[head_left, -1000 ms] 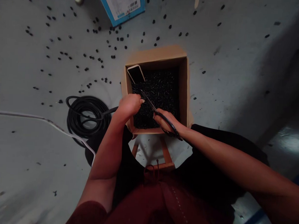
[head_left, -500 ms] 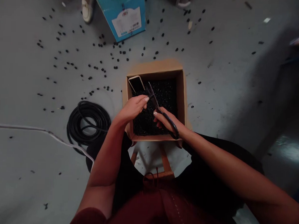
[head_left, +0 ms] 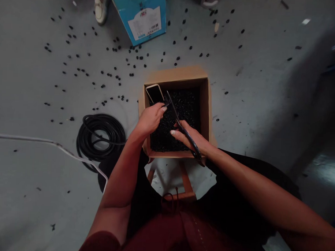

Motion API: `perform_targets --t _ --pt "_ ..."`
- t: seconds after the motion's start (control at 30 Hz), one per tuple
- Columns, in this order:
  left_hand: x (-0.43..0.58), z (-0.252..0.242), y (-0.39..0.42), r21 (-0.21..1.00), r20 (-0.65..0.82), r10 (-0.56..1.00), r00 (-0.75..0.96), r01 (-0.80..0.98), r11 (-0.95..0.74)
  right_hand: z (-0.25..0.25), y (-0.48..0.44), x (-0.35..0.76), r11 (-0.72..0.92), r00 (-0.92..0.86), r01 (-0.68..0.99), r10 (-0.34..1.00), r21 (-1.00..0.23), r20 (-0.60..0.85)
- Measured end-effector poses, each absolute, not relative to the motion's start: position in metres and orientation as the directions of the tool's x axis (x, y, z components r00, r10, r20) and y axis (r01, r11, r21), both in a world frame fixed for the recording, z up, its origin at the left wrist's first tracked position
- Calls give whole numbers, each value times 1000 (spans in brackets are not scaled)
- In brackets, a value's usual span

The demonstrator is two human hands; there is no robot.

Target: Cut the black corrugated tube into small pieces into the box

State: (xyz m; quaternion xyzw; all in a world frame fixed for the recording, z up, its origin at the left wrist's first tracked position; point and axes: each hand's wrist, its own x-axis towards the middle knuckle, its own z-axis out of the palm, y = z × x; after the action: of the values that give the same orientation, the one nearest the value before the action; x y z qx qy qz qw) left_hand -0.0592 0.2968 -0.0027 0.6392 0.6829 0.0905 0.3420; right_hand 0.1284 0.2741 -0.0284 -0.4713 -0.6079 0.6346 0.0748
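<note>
My left hand (head_left: 152,117) is closed on a thin, dark ribbed strip (head_left: 167,104), pinched between thumb and fingers over the cardboard box. In my right hand (head_left: 187,134) is a pair of dark scissors (head_left: 193,144), its handle lying along the palm and its blades pointing away from me. The blades reach beside the end of the strip; whether they touch it I cannot tell. Under both hands the cardboard box (head_left: 209,116) holds many small black pieces (head_left: 186,104). A phone-like object with a dark face and pale rim (head_left: 154,93) leans in its far left corner.
A coil of black hose or cable (head_left: 83,137) lies on the floor at left, near a pale cord (head_left: 59,146). Beyond the box stands a blue carton (head_left: 149,9), beside another person's shoe (head_left: 100,12). Small black pieces dot the floor. A wooden stool (head_left: 186,179) shows below the box.
The scissor blades look closer together than before, and my right thumb has shifted slightly left. My left hand stays at the strip. The whole view has shifted a little.
</note>
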Motion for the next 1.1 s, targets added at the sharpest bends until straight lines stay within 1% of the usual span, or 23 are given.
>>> perform_targets --t 0.17,0.33,0.47,0.63,0.7,0.87,1.1 --pt "-58 -2 297 543 -363 926 101 831 122 -30 273 130 -221 -543 530 653 -819 -528" --pt "-58 -1 297 539 -382 912 147 837 91 -37 272 133 -158 -571 541 653 -826 -498" --pt "-60 -2 297 528 -398 903 163 846 80 -37 274 135 -125 -577 569 644 -813 -502" --pt "-61 -7 297 517 -398 903 164 853 73 -39 273 136 -124 -585 529 663 -839 -467" --pt "-61 -10 296 506 -411 897 162 859 77 -41 271 136 -135 -579 519 670 -844 -464" --pt "-61 -18 296 473 -436 882 176 879 59 -47 264 132 -214 -537 516 674 -829 -508" --pt "-56 -24 295 335 -547 823 153 941 48 -56 255 129 -295 -499 513 662 -806 -559"
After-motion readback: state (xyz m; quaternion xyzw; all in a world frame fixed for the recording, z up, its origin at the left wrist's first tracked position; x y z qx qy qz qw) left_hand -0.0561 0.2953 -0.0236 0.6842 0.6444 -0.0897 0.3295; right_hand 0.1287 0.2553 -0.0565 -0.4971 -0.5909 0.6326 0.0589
